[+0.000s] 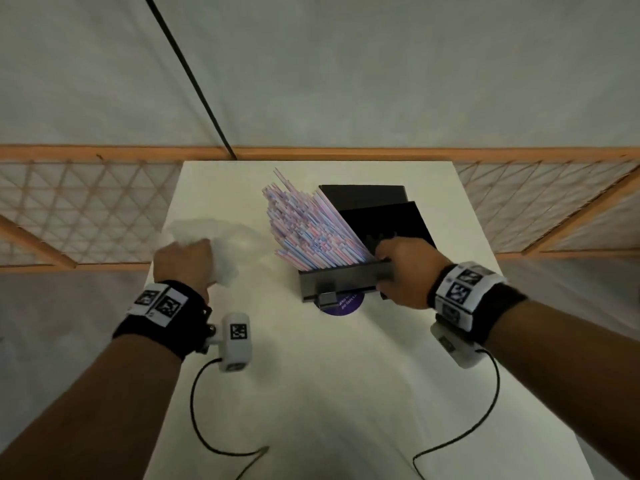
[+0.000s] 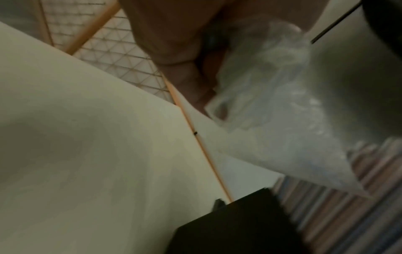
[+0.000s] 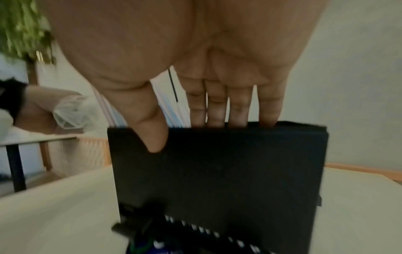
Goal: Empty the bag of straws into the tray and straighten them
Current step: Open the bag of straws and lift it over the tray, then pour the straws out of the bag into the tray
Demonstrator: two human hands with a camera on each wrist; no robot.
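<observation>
Bag's dumped: your left hand (image 1: 183, 261) is balled around the empty bag (image 1: 221, 244), your right hand (image 1: 405, 268) clamps the tray (image 1: 339, 278) wall. Straws (image 1: 311, 223) fan out just past your right fingers (image 3: 217, 106), so next is probably ditching the bag and squaring them up.

dim light, wrist views perhaps motion-blurred

A staged recording space: a white table (image 1: 311, 375) fenced by wooden lattice panels (image 1: 86, 209) against plain grey walls (image 1: 381, 64).

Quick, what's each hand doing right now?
Left hand: grips the empty bag.
Right hand: grips the tray, thumb outside, fingers inside.
</observation>
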